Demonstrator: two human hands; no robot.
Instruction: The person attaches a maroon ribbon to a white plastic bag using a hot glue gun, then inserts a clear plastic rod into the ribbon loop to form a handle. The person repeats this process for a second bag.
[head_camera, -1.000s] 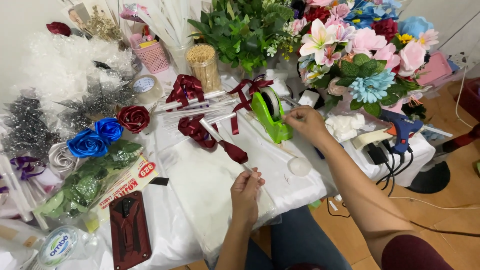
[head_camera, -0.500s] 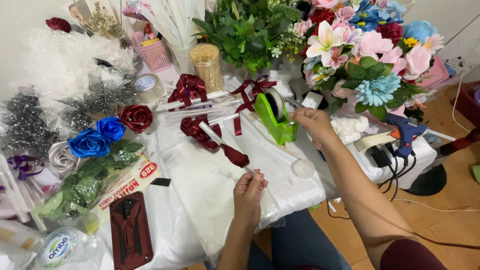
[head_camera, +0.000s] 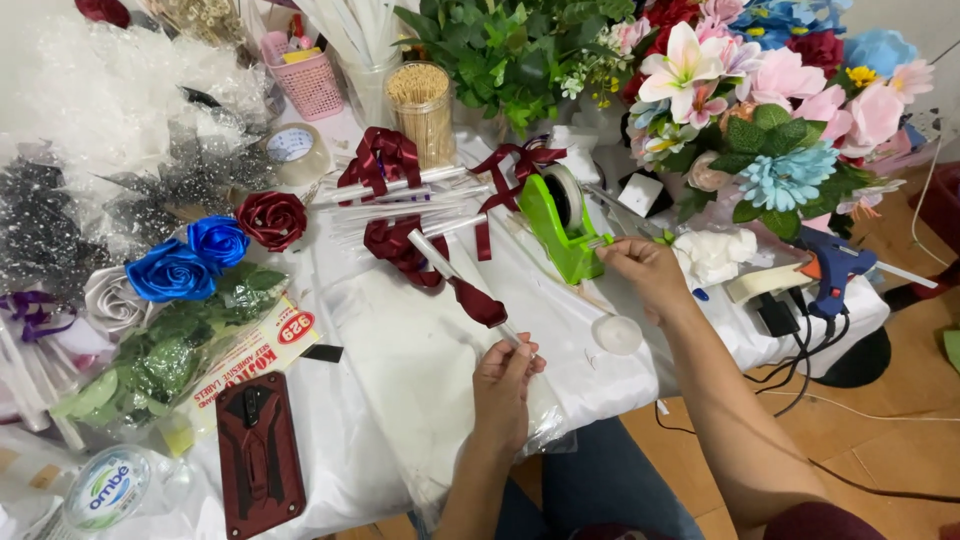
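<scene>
Two hands: left hand (head_camera: 503, 375) pinches white stick (head_camera: 455, 270); right hand (head_camera: 640, 268) grips tape dispenser (head_camera: 560, 225).

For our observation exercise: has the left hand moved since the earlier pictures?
No. The left hand sits as far right of the red case as before, pinching the stick.

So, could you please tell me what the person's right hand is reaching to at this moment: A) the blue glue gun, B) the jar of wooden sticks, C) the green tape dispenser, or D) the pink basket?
C: the right hand is at the front end of the green tape dispenser, fingers at its cutting edge, while the left hand holds a white stick with a dark red ribbon on it.
</scene>
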